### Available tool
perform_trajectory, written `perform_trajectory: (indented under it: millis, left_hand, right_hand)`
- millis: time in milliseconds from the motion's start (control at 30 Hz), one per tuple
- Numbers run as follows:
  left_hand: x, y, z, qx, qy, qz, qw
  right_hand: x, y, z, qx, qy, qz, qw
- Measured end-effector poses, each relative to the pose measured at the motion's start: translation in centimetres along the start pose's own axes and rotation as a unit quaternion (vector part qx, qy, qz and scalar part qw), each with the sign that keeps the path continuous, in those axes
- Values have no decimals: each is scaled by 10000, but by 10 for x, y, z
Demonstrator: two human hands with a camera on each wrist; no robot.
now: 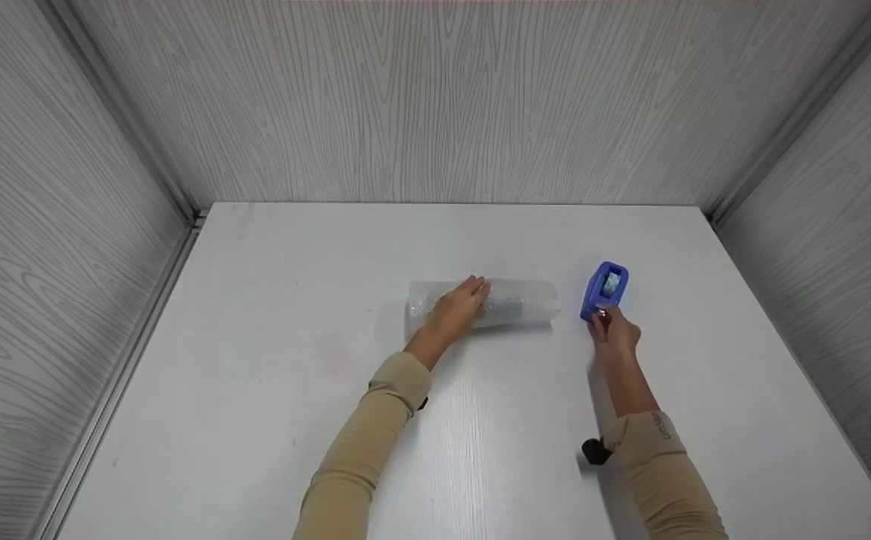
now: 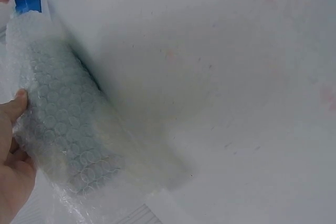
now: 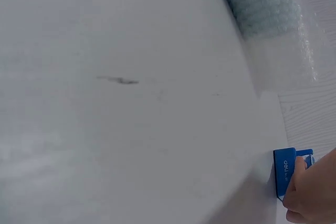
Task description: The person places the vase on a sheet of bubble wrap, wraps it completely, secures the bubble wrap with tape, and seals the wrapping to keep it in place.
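Note:
A bubble-wrapped bundle (image 1: 519, 301) lies sideways on the white table, a greenish cylindrical shape showing through the clear layers in the left wrist view. Across its left half is my left hand (image 1: 459, 309), gripping the bubble wrap (image 2: 68, 114) with bent fingers. To the right of the bundle, a blue tape dispenser (image 1: 605, 289) sits with its roll of tape in place. My right hand (image 1: 615, 330) holds the dispenser's near end, fingertips by its cutting edge. In the right wrist view, that hand (image 3: 315, 192) covers part of the dispenser (image 3: 285, 171).
The white table (image 1: 270, 300) meets a wood-grain panel (image 1: 435, 105) at the back, with similar panels on the left (image 1: 37, 247) and right (image 1: 833, 195). Loose wrap (image 3: 283, 72) extends beyond the greenish core at the bundle's end.

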State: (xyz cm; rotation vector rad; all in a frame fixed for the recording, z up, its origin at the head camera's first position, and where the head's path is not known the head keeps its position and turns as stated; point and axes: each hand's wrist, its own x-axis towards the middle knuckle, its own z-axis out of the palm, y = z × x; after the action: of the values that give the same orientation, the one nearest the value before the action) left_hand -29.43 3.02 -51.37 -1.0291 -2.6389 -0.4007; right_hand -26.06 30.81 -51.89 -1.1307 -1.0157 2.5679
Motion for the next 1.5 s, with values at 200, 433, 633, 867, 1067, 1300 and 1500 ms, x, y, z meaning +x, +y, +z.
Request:
perform_trajectory:
  millis: [200,433,633,867,1067,1300,1500]
  left_hand:
    - [0,0,0,-138,-8,-29,9999]
    - [-1,0,-1,-159,193,27,9997]
    - [-2,3,-3,-242,-240,-215,9992]
    - [0,2,-3,-288,-298,-228,9989]
    - [3,-15,23,-119,8,5,9999]
    - [2,-6,8,-315,-190,-119,9993]
    - [-2,2,-7,-191,-126,-113,9997]
  right_hand:
    - [1,3,2,-23,42,-157,9999]
    - [7,-1,2,-156,40,-214,9996]
    - [17,-6,-2,-459,2,-209,9987]
    - [17,-9,-2,-651,-180,-442,9967]
    - [15,-8,-3,-575,-16,-125,9983]
    - [15,-11,-3,-273,117,341,9990]
    - [14,-12,-1,-126,78,560,9983]
